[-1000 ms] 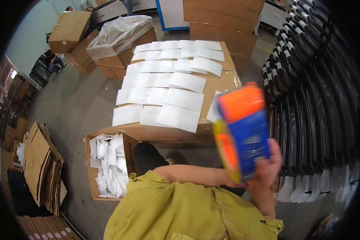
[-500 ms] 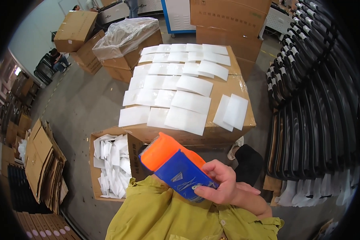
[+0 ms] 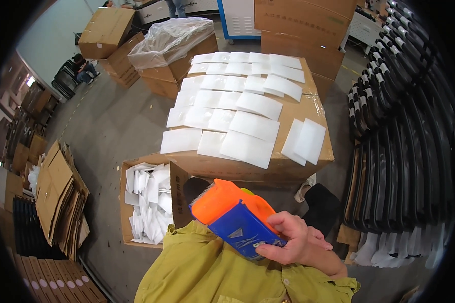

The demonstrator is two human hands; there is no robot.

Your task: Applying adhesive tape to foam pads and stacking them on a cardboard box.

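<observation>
My right hand [image 3: 293, 237] grips a tape dispenser [image 3: 245, 224] with a blue body and an orange head, its toothed edge pointing up and left. The thumb lies on the scratched blue side, fingers over the far edge. Beyond the right wrist show a few stretched fingers of my left hand [image 3: 319, 239]; the rest of it is hidden, and nothing shows in those fingers. Both are in front of my yellow-green shirt. Ahead stands a large carton [image 3: 253, 171], its top covered with rows of white rectangular foam sheets [image 3: 207, 117]. Two more sheets [image 3: 311, 141] overlap at its right side.
At left, an open box [image 3: 122, 202] holds many white pieces. Flattened cardboard [image 3: 60, 197] leans farther left. Black curved frames [image 3: 389, 187] are stacked at right. Behind are a plastic-lined carton [image 3: 172, 76], tall cartons [image 3: 298, 55] and a seated person [image 3: 84, 69].
The whole scene has shifted right in the view. The dispenser, still in my right hand, sits slightly lower and farther right. The sheets on the carton look unchanged.
</observation>
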